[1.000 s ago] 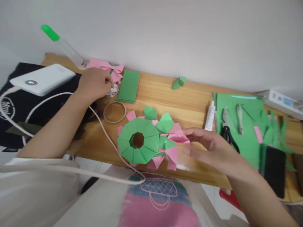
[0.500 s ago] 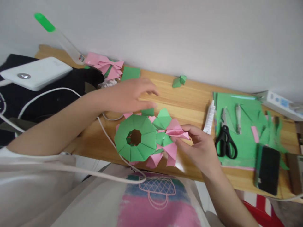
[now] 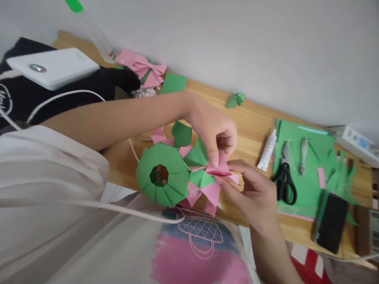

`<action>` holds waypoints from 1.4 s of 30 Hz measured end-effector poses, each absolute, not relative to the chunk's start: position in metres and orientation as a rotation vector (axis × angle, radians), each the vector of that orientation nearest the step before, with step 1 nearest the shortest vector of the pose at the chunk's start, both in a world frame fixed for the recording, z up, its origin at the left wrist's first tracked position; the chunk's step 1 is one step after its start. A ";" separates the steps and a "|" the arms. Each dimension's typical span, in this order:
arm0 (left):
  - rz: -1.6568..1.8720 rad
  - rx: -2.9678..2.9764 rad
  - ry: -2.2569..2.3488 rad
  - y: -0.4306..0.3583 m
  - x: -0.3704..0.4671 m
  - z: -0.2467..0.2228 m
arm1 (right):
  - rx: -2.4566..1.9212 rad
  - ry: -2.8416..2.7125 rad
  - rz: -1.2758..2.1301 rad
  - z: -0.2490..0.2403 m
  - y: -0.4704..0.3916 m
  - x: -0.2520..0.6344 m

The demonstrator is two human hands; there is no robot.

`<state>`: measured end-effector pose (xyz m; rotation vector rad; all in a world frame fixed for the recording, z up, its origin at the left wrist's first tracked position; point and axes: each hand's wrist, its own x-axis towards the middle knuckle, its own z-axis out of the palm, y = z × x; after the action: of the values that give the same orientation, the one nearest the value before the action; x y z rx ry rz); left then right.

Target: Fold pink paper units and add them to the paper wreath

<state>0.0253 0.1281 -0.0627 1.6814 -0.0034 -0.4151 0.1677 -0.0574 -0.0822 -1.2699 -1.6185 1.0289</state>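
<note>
A folded paper piece has a green ring [image 3: 162,174] with a hole at its left end. Green and pink folded petals fan out around it. My left hand [image 3: 215,128] reaches over from above and pinches the upper edge of a pink petal [image 3: 219,169] at the right end. From the right, my right hand [image 3: 251,189] holds the same petal between thumb and fingers, just below the left fingertips. Between the two grips the pink fold stands slightly apart.
Black scissors [image 3: 284,179] and a phone [image 3: 331,221] lie on green sheets [image 3: 304,157] at the right, beside a white tube [image 3: 267,150]. A small green folded piece [image 3: 235,100] is near the wall. A white power bank [image 3: 53,67] and cable are left.
My left hand has moved right and down onto the pink petal and closed on it. The right hand keeps its hold. The view has tilted, and the ring has shifted slightly left.
</note>
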 end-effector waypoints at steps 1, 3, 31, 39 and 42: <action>-0.410 1.670 -0.012 0.127 0.025 -0.062 | -1.275 -1.627 1.021 -0.083 -0.058 0.168; -0.404 1.633 0.029 0.124 0.025 -0.061 | -1.269 -1.656 1.001 -0.083 -0.059 0.167; -0.227 1.920 0.013 0.109 0.021 -0.052 | -1.396 -1.741 0.719 -0.076 -0.063 0.161; -0.235 1.919 0.014 0.109 0.022 -0.051 | -1.401 -1.668 0.787 -0.071 -0.064 0.158; -0.242 1.911 -0.016 0.108 0.021 -0.051 | -1.381 -1.657 0.829 -0.070 -0.063 0.159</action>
<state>0.0213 0.1084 -0.0513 1.9110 -0.0162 -0.2422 0.1586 -0.0633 -0.0704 -1.3814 -1.6567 0.8285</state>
